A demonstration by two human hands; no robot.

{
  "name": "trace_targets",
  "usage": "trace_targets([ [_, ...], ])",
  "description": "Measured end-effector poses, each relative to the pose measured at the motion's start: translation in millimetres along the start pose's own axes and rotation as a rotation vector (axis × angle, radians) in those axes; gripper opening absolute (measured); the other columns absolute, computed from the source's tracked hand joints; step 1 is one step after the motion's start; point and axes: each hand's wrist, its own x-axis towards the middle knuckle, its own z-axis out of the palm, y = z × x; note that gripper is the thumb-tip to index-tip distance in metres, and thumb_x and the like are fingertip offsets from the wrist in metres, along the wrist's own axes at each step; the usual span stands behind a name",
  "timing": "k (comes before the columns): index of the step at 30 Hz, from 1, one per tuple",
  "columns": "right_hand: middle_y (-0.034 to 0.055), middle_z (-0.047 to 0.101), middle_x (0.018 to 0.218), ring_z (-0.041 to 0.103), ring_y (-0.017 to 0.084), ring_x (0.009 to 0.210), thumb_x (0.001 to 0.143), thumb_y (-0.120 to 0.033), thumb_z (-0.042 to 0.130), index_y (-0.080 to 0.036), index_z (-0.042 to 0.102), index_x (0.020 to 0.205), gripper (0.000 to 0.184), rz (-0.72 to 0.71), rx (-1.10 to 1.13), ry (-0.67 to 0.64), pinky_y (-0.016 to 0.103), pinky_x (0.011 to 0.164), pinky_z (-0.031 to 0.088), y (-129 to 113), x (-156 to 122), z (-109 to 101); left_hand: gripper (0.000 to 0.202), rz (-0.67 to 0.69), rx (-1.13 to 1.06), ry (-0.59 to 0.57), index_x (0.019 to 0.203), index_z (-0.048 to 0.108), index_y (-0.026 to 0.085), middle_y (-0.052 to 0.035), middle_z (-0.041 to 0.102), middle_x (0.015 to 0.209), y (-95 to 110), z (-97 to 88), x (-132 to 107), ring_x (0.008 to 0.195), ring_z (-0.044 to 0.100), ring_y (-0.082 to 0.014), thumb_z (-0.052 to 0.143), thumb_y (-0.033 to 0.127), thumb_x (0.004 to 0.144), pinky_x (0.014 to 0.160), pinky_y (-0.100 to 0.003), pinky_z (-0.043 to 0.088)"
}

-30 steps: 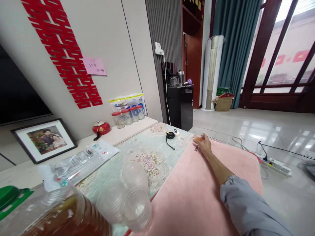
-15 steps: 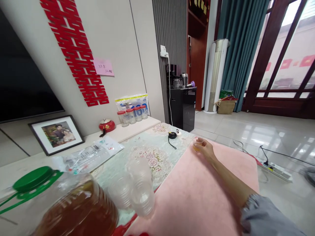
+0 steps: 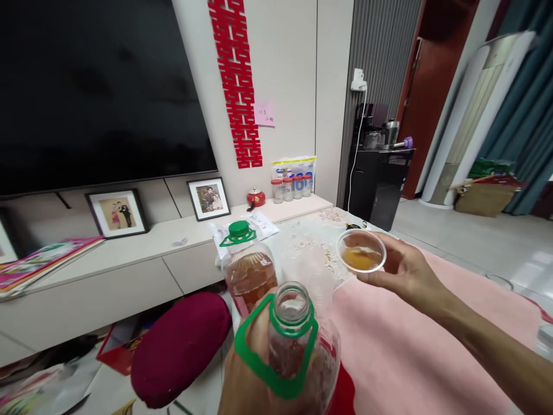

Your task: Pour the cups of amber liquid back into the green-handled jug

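My right hand point(image 3: 404, 272) holds a small clear plastic cup point(image 3: 361, 251) with amber liquid in it, lifted above the pink cloth point(image 3: 401, 357). My left hand point(image 3: 248, 383) grips an uncapped plastic bottle point(image 3: 298, 340) with a green ring handle, close to the camera at the bottom. The cup is up and to the right of the bottle's open mouth, apart from it. A second bottle point(image 3: 247, 266) of amber liquid with a green cap stands just behind.
A large dark TV point(image 3: 99, 92) hangs above a white low cabinet point(image 3: 142, 253) with framed photos point(image 3: 116, 212), a red pot point(image 3: 256, 198) and jars point(image 3: 289, 188). A dark red cushion point(image 3: 179, 346) lies on the floor at left. A black stand point(image 3: 380, 178) with kettles is at right.
The view has swung left. My right hand lifted the cup off the pink cloth and brought it closer. My left hand with the open bottle has come into view.
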Motion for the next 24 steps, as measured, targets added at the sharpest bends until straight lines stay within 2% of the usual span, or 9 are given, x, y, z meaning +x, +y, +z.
trace_targets([
  [3, 0.0074, 0.070, 0.129, 0.070, 0.028, 0.117, 0.076, -0.033, 0.087, -0.027, 0.069, 0.125, 0.053, -0.070, -0.016, -0.091, 0.045, 0.098, 0.061, -29, 5, 21, 0.024, 0.033, -0.058, -0.059, 0.107, 0.066, 0.022, -0.0046, 0.073, 0.099, 4, -6.9, 3, 0.085, 0.071, -0.0187, 0.067, 0.035, 0.086, 0.073, -0.030, 0.062],
  [6, 0.0059, 0.071, 0.128, 0.069, 0.027, 0.118, 0.077, -0.030, 0.085, -0.028, 0.068, 0.127, 0.052, -0.148, -0.046, -0.132, 0.045, 0.101, 0.060, -46, 10, 34, 0.012, 0.043, -0.096, -0.144, 0.090, 0.062, 0.023, -0.0022, 0.071, 0.085, 12, -14.2, 8, 0.074, 0.068, -0.0174, 0.064, 0.032, 0.081, 0.064, -0.028, 0.058],
  [8, 0.0047, 0.070, 0.129, 0.069, 0.026, 0.119, 0.079, -0.029, 0.084, -0.029, 0.066, 0.129, 0.053, -0.202, -0.092, -0.152, 0.045, 0.103, 0.059, -53, 13, 39, 0.009, 0.010, -0.114, -0.180, 0.082, 0.057, 0.024, 0.0001, 0.068, 0.079, 17, -16.5, 11, 0.069, 0.065, -0.0157, 0.061, 0.031, 0.080, 0.061, -0.028, 0.056],
  [15, 0.0034, 0.069, 0.130, 0.067, 0.025, 0.120, 0.087, -0.036, 0.080, -0.031, 0.063, 0.132, 0.049, -0.436, -0.360, -0.166, 0.041, 0.099, 0.057, -66, 20, 41, 0.008, -0.049, -0.162, -0.242, 0.081, 0.054, 0.026, 0.0029, 0.063, 0.076, 20, -14.9, 14, 0.065, 0.057, -0.0145, 0.058, 0.032, 0.081, 0.062, -0.031, 0.051],
  [20, 0.0041, 0.070, 0.128, 0.067, 0.024, 0.117, 0.091, -0.038, 0.076, -0.030, 0.060, 0.137, 0.050, -0.600, -0.499, -0.175, 0.039, 0.097, 0.057, -74, 23, 40, 0.005, -0.030, -0.123, -0.203, 0.081, 0.054, 0.026, 0.0029, 0.064, 0.076, 24, -15.0, 15, 0.066, 0.058, -0.0153, 0.057, 0.031, 0.081, 0.064, -0.031, 0.050],
  [24, 0.0047, 0.068, 0.131, 0.065, 0.023, 0.122, 0.093, -0.023, 0.067, -0.029, 0.055, 0.140, 0.049, -0.703, -0.561, -0.203, 0.040, 0.101, 0.055, -80, 25, 41, 0.007, 0.051, -0.061, -0.138, 0.076, 0.051, 0.025, 0.0034, 0.062, 0.071, 20, -12.5, 14, 0.062, 0.056, -0.0139, 0.057, 0.027, 0.080, 0.059, -0.029, 0.048],
])
